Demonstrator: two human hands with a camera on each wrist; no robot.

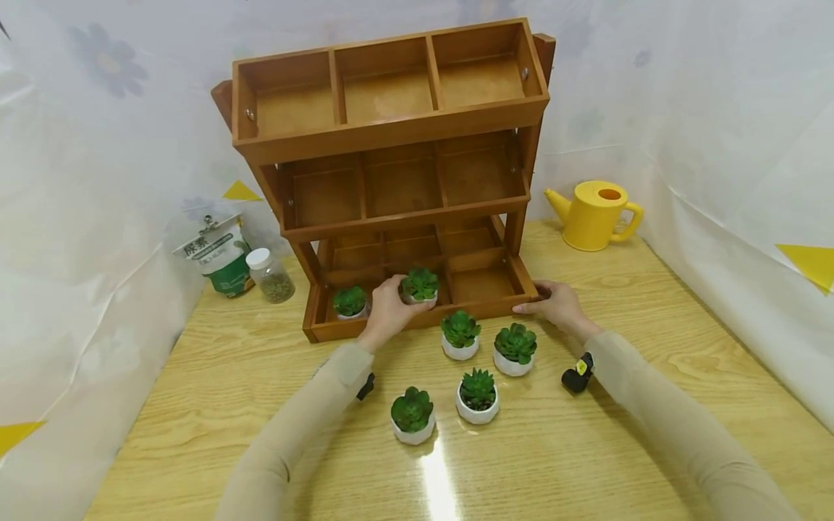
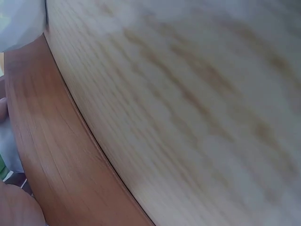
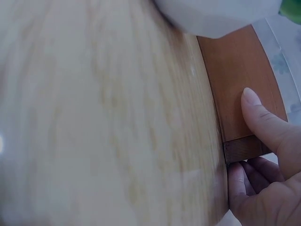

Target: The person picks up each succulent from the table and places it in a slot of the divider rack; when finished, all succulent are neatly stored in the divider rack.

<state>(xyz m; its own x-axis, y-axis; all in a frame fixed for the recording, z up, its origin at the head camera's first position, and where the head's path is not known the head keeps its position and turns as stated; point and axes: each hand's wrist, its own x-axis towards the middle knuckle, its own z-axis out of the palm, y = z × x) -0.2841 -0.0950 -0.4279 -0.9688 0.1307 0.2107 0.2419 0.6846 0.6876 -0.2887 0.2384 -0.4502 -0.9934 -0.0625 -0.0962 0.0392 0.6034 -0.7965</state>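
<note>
My left hand (image 1: pixel 389 312) pinches a potted succulent (image 1: pixel 420 284) in a white pot, over the middle section of the bottom tier of a brown wooden shelf (image 1: pixel 391 132). In the left wrist view only fingertips (image 2: pixel 19 207) and part of that white pot (image 2: pixel 9 146) show, behind the tier's front board (image 2: pixel 70 141). One potted succulent (image 1: pixel 350 302) sits in the tier's left section. My right hand (image 1: pixel 559 307) grips the tier's right front corner. Its thumb (image 3: pixel 263 117) presses the front board (image 3: pixel 244 80), and the other fingers curl round the end.
Several succulents in white pots stand on the wooden table before the shelf, among them a front one (image 1: pixel 413 414) and a right one (image 1: pixel 515 349). A yellow watering can (image 1: pixel 589 217) is at the back right. A lidded jar (image 1: pixel 270 276) and a clipped bag (image 1: pixel 224 257) stand left.
</note>
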